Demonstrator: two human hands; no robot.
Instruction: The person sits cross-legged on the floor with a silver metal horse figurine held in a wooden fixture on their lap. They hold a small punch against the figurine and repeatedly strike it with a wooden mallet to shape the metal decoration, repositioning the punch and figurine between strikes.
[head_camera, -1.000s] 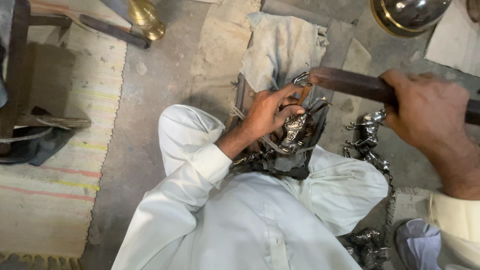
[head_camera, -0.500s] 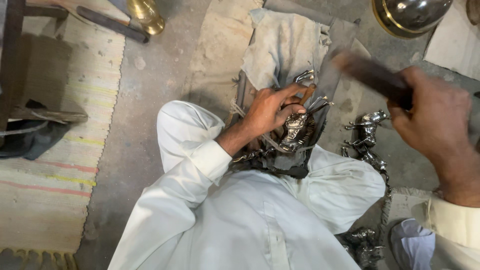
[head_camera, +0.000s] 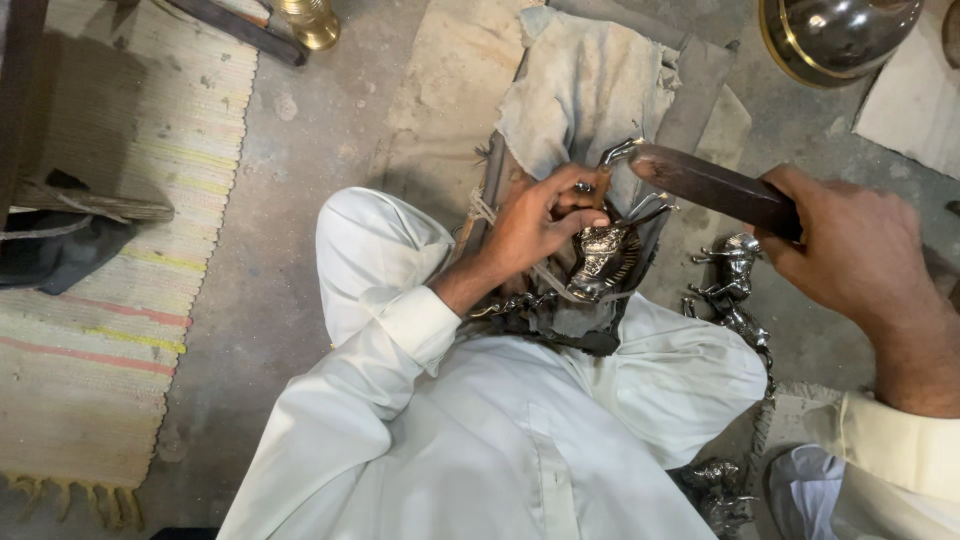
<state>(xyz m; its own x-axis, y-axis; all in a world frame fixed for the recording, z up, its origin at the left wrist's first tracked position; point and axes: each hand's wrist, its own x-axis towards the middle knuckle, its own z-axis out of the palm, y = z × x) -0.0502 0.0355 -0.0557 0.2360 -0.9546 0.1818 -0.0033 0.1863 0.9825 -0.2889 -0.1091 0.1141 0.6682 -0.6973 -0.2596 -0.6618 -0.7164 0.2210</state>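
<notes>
Down again comes the dark file (head_camera: 715, 187), right hand (head_camera: 850, 250) clenched on its handle. Left hand (head_camera: 535, 220) clamps the silver figurine (head_camera: 600, 262) against the padded block (head_camera: 585, 100), steadying it for the stroke.

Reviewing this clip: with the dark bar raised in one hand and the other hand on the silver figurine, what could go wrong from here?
1. The left hand grips the silver figurine right where the dark bar in the right hand points; a misjudged stroke might hit the fingers.
2. The figurine's thin projecting parts could bend or snap under a blow.
3. More metal figurines lie on the floor beside the knee; a slipped bar might strike them.
</notes>
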